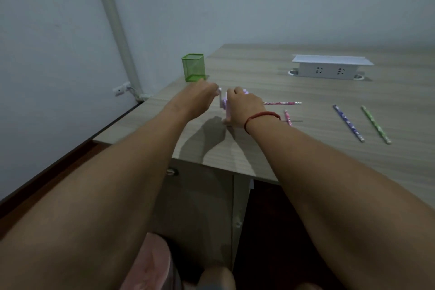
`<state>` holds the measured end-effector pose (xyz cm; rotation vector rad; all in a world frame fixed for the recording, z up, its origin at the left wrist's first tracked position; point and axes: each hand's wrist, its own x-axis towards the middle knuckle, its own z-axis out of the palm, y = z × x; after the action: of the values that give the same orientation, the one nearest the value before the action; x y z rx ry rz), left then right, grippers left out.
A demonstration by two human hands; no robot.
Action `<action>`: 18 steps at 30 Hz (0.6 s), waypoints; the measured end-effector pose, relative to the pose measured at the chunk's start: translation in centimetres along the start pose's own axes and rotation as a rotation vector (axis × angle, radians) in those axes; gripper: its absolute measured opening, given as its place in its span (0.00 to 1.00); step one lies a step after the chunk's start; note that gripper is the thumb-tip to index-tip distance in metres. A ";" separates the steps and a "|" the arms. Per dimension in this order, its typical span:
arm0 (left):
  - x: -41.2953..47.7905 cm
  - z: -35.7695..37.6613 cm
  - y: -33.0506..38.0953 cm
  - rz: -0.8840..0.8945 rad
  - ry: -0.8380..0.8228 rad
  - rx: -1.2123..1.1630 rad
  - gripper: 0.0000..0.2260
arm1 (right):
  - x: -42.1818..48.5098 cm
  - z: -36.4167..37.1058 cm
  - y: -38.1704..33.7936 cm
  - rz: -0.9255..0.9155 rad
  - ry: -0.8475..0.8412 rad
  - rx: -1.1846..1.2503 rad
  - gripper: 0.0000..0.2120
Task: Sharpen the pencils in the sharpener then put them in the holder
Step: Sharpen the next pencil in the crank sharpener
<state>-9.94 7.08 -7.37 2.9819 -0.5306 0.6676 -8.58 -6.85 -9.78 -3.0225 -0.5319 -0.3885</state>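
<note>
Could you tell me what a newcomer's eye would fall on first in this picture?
Two bare forearms reach to the middle of the wooden desk, where the right hand grips a small lilac sharpener and the left hand holds its white crank. Just behind the left hand stands a bright green mesh holder. To the right, a blue pencil and a green pencil lie loose on the desk.

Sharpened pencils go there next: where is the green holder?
In the head view, the green holder stands at the left edge of the table, just beyond the left hand.
</note>
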 end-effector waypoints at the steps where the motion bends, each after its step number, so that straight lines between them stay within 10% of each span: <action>1: -0.6 0.0 0.3 0.003 -0.001 -0.009 0.09 | 0.0 0.0 -0.1 0.010 -0.013 0.008 0.28; 18: -2.3 4.6 1.3 -0.253 -0.282 -0.173 0.06 | 0.4 1.0 0.6 -0.065 0.065 0.033 0.29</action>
<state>-10.46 6.03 -12.56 2.9184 -0.1998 0.1730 -7.81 -7.21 -10.64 -2.9553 -0.6265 -0.4743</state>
